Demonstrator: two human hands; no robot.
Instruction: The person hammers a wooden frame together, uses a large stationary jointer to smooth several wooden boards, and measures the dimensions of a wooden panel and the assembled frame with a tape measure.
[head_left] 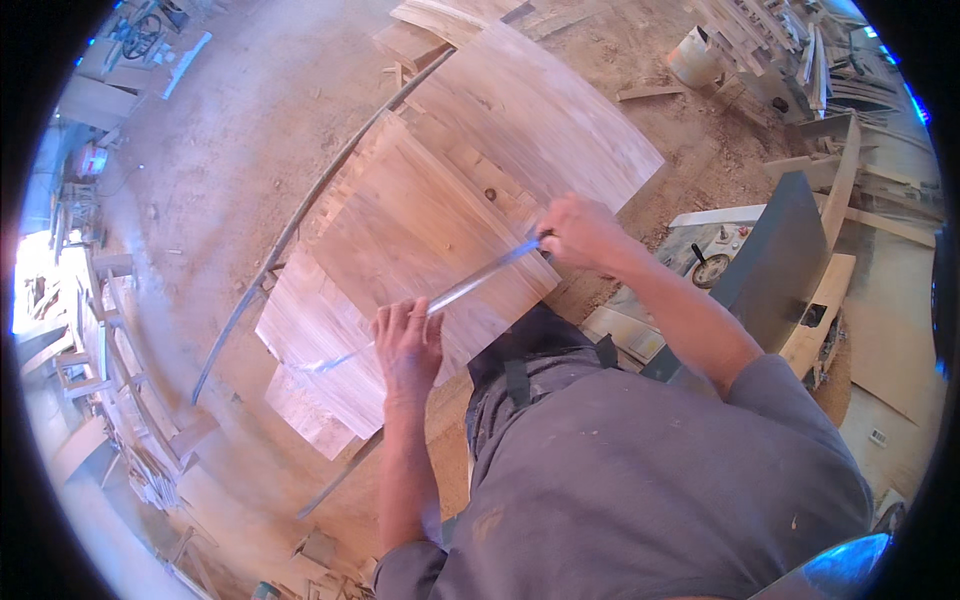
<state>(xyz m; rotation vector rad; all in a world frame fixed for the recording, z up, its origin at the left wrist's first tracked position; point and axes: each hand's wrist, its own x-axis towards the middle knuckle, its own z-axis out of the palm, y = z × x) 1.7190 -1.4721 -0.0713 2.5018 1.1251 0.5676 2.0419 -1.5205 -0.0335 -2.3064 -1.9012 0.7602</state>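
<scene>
A long, thin, shiny metal strip (485,272) runs slantwise above pale wooden panels. My right hand (582,232) is closed around its upper right end, where a small dark part shows by the fingers. Farther down the strip, the fingers of my left hand (406,338) are bent over it, and its pale far end carries on past that hand to the left. Beneath lie a middle panel (420,205), a larger far panel (545,110) and a near-left panel (300,310), partly overlapping. I cannot tell whether the strip touches the wood.
Along the panels' left side curves a long dark bar (290,230). To my right stands a dark grey machine part (770,260) beside a round handwheel (711,270). A whitish bucket (694,58) and stacked timber (750,35) are at the far right. Wooden frames (125,330) line the left.
</scene>
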